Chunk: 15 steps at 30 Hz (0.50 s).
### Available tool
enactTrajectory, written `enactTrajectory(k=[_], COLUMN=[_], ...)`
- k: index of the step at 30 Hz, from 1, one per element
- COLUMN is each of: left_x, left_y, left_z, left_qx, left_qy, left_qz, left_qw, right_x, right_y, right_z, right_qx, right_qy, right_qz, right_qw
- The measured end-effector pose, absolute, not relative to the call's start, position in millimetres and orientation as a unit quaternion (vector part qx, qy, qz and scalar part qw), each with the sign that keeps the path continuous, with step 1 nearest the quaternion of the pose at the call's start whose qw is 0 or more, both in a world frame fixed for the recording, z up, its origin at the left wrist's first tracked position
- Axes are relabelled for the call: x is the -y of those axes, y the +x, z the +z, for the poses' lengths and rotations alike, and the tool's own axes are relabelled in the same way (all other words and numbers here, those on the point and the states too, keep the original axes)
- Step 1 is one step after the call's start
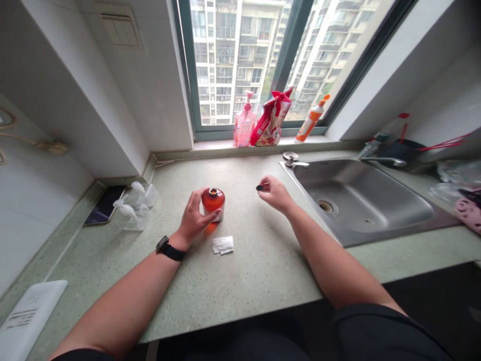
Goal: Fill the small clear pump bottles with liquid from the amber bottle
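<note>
An amber bottle [213, 201] with a black neck and an uncovered mouth stands upright on the counter. My left hand [194, 214] is wrapped round its left side and front. To the right of the bottle, just above the counter, my right hand [275, 193] pinches a small black cap [259, 188] between thumb and fingers. A folded white tissue [223, 244] lies on the counter in front of the bottle, touching neither hand.
Clear pump bottles [137, 208] and a dark phone [105, 204] lie at the left. A steel sink [376, 200] is set in at the right. On the sill stand a pink pump bottle [245, 123], a red bag [272, 120] and an orange-white bottle [311, 120].
</note>
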<state>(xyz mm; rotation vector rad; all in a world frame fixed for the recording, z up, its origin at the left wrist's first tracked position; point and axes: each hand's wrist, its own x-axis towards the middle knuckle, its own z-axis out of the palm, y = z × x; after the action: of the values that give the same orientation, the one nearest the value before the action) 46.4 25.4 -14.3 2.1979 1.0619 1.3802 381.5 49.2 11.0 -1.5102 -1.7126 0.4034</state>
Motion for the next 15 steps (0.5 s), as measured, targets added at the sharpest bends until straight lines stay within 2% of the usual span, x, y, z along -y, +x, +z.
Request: enactTrajectory(k=[4, 15], left_x=[-24.5, -24.4], left_y=[45.8, 44.2], left_z=[-13.7, -15.2], left_qx=[-0.381, -0.397], left_qy=[0.773, 0.773], left_qz=[0.48, 0.471], left_qw=[0.163, 0.152], right_x=[-50.2, -67.7], right_y=[391.9, 398.4], right_z=[-19.2, -43.2], right_qx=[0.666, 0.651], right_qy=[-0.616, -0.652], right_qz=[0.137, 0.099], right_qw=[0.398, 0.376])
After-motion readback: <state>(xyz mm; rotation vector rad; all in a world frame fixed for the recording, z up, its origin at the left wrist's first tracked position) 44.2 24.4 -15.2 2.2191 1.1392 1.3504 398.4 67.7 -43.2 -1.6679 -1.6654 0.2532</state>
